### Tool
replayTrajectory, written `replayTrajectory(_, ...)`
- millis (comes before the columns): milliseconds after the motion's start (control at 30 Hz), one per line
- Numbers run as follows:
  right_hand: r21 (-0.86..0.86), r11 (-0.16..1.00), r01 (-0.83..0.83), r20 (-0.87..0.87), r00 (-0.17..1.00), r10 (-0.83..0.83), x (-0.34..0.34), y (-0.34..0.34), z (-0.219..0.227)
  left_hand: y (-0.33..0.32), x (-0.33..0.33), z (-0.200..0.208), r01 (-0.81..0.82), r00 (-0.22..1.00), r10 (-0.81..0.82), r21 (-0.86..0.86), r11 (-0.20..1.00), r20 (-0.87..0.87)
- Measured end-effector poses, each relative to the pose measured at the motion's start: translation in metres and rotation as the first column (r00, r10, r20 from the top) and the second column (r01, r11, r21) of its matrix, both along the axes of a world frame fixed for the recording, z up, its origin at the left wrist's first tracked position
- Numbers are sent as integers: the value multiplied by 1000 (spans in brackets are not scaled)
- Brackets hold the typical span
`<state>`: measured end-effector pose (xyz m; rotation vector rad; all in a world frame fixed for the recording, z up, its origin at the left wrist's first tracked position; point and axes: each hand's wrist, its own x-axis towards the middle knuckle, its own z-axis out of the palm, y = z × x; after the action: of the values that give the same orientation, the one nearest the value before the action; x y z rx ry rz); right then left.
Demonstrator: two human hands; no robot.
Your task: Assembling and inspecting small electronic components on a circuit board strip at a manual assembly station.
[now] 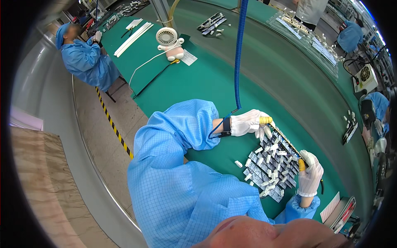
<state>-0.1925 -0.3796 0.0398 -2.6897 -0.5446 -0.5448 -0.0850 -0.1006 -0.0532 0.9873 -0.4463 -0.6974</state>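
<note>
My left hand (251, 123), in a white glove with yellow finger covers and a dark wrist strap, is closed on one end of a long, narrow circuit board strip (286, 140). At the strip's other end is my right hand (310, 172), gloved the same way and closed on it. The strip spans the gap between both hands, along the far edge of a heap of dark circuit board strips (258, 175) with white connectors. These lie side by side on the green mat. One loose white connector (238, 164) sits left of the heap.
A blue coiled cord (238, 53) runs down to my wrist strap. A small fan (167, 37), white strips (133, 39) and more boards (211, 24) lie farther off. Papers in a holder (342, 213) stand near right. A co-worker (84, 58) sits far left.
</note>
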Motion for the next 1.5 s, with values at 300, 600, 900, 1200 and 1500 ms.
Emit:
replayTrajectory(300, 24, 999, -24, -12, 1000, 24, 1, 0, 0, 2, 0, -4, 20, 998, -19, 6, 1000, -56)
replayTrajectory(600, 15, 999, -47, 2, 999, 47, 1, -2, 1, 1, 3, -3, 65, 998, -66, -45, 997, -20)
replayTrajectory(900, 2, 999, -52, 17, 999, 52, 1, -3, 1, 1, 3, -4, 41, 998, -41, 0, 999, 42)
replayTrajectory(1200, -4, 999, -47, 49, 998, 48, 1, -2, 1, 2, 5, -6, 52, 997, -56, 65, 997, 50)
replayTrajectory(1500, 4, 999, -32, 26, 999, 32, 0, -3, -1, 2, 5, 2, 62, 994, -59, -31, 998, 88)
